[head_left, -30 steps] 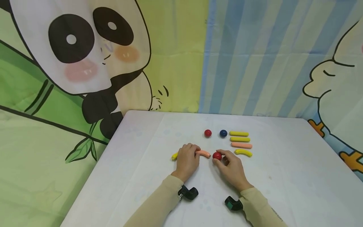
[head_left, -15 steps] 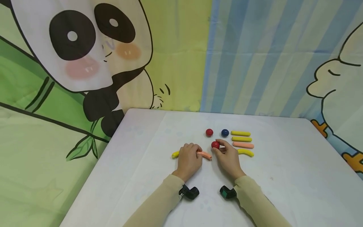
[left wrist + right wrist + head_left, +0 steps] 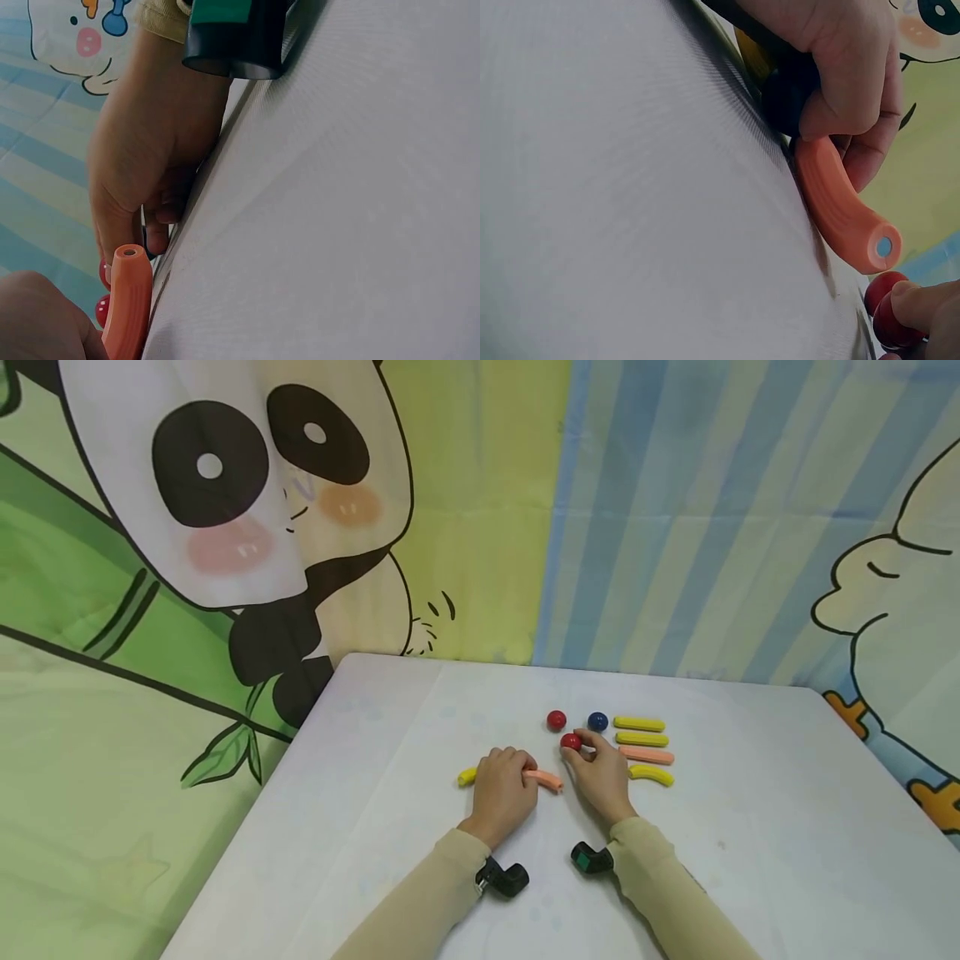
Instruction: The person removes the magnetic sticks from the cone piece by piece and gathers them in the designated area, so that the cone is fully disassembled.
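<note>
My left hand [image 3: 501, 793] rests on the table, fingers curled over a joined piece. A curved orange stick [image 3: 543, 780] sticks out to its right, with a hole in its end, and a yellow stick [image 3: 467, 777] to its left. Under the fingers, a dark blue ball [image 3: 784, 97] meets the orange stick in the right wrist view. My right hand [image 3: 603, 781] pinches a red ball [image 3: 571, 741] between thumb and fingers, apart from the orange stick's end. Just behind it lies a second red ball [image 3: 556, 720]. Whether the pinched ball touches the table, I cannot tell.
Right of the second red ball sits another dark blue ball [image 3: 597, 721]. Beside it, two straight yellow sticks [image 3: 640, 724], a straight orange stick [image 3: 647, 755] and a curved yellow stick [image 3: 651, 774] lie in a column. A printed curtain [image 3: 480, 527] hangs behind the white table [image 3: 390, 727].
My right hand has carried the red ball away from the orange stick's end, farther back toward the other red ball. The left hand keeps its place on the joined piece.
</note>
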`<state>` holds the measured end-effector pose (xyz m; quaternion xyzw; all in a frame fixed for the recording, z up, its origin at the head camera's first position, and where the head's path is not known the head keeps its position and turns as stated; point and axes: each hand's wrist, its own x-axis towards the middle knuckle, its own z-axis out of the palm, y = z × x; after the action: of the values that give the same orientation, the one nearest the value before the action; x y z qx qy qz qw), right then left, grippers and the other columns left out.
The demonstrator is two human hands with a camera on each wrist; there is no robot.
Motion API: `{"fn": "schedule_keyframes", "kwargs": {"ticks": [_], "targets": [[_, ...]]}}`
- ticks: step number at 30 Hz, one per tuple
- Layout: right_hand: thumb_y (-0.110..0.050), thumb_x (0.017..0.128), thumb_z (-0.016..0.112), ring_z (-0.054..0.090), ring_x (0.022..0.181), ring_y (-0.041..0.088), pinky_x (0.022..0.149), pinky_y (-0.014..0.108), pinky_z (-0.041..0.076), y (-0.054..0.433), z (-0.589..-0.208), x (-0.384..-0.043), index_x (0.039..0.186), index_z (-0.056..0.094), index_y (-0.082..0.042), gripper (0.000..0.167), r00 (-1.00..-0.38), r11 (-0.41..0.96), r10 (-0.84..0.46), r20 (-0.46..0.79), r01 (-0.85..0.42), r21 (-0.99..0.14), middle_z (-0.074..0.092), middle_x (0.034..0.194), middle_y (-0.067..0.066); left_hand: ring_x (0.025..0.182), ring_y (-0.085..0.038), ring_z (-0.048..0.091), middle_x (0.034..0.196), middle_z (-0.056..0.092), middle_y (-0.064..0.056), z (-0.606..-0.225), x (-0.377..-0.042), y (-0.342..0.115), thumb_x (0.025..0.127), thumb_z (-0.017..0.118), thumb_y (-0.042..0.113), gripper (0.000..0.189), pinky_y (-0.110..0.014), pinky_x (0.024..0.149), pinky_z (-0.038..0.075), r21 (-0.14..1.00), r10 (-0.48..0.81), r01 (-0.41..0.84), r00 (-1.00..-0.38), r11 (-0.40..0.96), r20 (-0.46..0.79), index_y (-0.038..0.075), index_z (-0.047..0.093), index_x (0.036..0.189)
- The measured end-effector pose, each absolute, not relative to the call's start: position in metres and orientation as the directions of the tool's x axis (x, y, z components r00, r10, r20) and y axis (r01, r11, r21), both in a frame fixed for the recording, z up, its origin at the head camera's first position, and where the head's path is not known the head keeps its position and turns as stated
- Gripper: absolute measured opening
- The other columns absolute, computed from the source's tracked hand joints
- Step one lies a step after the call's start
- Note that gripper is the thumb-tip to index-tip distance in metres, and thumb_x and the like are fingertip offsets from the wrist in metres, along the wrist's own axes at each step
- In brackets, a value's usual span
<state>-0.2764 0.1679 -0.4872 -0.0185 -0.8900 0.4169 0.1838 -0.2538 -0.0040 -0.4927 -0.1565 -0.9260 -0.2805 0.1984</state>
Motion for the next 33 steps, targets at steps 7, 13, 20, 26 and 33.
{"fn": "schedule_keyframes", "kwargs": {"ticks": [7,13,20,26,33], "targets": [[-0.027,0.086,0.074,0.066,0.080,0.021,0.067,0.030,0.046,0.165,-0.486,-0.282,0.123,0.066,-0.011,0.040,-0.949,0.691,0.175,0.263,-0.072,-0.719,0.069,0.114,0.014,0.078,-0.016,0.050,0.080,0.058,0.006,-0.493,-0.252,-0.004,0.083,0.065,0.014,0.006,-0.031,0.073,0.041,0.467,0.174,0.384,-0.885,0.797,0.431,0.018,0.066,0.086],[-0.030,0.087,0.074,0.060,0.075,0.019,0.064,0.030,0.041,0.161,-0.485,-0.286,0.125,0.065,-0.012,0.043,-0.959,0.725,0.179,0.222,-0.023,-0.688,0.069,0.114,0.012,0.079,-0.016,0.049,0.081,0.058,0.006,-0.495,-0.251,-0.004,0.084,0.064,0.014,0.005,-0.031,0.073,0.041,0.473,0.179,0.381,-0.891,0.794,0.417,0.018,0.066,0.087],[-0.033,0.088,0.073,0.056,0.074,0.019,0.064,0.030,0.039,0.162,-0.485,-0.283,0.131,0.061,-0.011,0.050,-0.963,0.731,0.174,0.204,-0.012,-0.682,0.067,0.120,0.012,0.077,-0.015,0.049,0.080,0.058,0.006,-0.495,-0.253,-0.004,0.083,0.064,0.014,0.006,-0.031,0.072,0.040,0.466,0.176,0.392,-0.880,0.793,0.441,0.018,0.066,0.087],[-0.026,0.093,0.067,0.064,0.092,0.021,0.077,0.035,0.050,0.166,-0.488,-0.263,0.131,0.058,-0.006,0.044,-0.961,0.651,0.168,0.222,-0.061,-0.757,0.062,0.128,0.012,0.079,-0.016,0.050,0.081,0.058,0.006,-0.497,-0.253,-0.002,0.084,0.065,0.015,0.005,-0.032,0.074,0.041,0.463,0.177,0.383,-0.887,0.799,0.427,0.018,0.066,0.088],[-0.015,0.092,0.068,0.064,0.093,0.021,0.080,0.037,0.054,0.163,-0.488,-0.225,0.121,0.065,-0.008,0.031,-0.941,0.637,0.097,0.325,-0.192,-0.746,0.066,0.118,0.008,0.079,-0.014,0.053,0.083,0.060,0.007,-0.495,-0.253,-0.003,0.084,0.065,0.013,0.008,-0.030,0.074,0.042,0.469,0.188,0.426,-0.862,0.774,0.471,0.019,0.067,0.089]]}}
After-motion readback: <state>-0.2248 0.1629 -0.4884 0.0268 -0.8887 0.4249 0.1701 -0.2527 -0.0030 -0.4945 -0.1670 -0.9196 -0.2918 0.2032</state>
